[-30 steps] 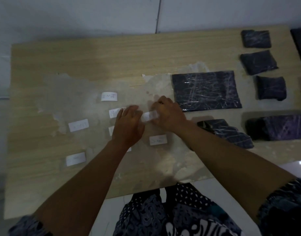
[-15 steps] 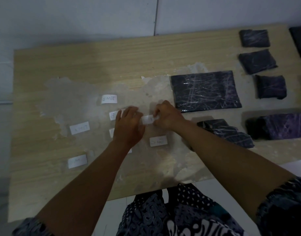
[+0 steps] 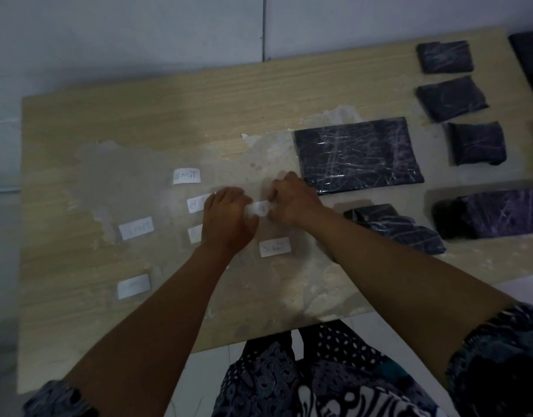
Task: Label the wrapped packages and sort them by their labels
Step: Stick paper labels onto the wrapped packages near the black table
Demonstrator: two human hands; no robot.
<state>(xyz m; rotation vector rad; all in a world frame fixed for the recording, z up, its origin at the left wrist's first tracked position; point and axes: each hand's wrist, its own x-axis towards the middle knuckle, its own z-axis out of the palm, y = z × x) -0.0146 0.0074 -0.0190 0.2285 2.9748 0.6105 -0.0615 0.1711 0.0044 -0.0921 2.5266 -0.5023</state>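
Note:
My left hand (image 3: 227, 219) and my right hand (image 3: 292, 201) meet over the middle of the wooden table (image 3: 168, 100), both pinching one small white paper label (image 3: 260, 208) between them. Several other white labels lie on the table around them, among them one (image 3: 187, 176) behind my left hand and one (image 3: 274, 247) in front of my right hand. A large dark wrapped package (image 3: 357, 155) lies flat just right of my right hand. A smaller wrapped package (image 3: 394, 227) sits beside my right forearm.
More dark wrapped packages lie along the right side: three small ones (image 3: 445, 57) (image 3: 450, 97) (image 3: 477, 143) in a column and a longer one (image 3: 491, 216) below them. Labels (image 3: 136, 227) (image 3: 134, 285) lie at the left. Clear film covers the table's middle.
Both hands stay on the same label; it has lifted a little and my hands have closed slightly together. The view has shifted slightly.

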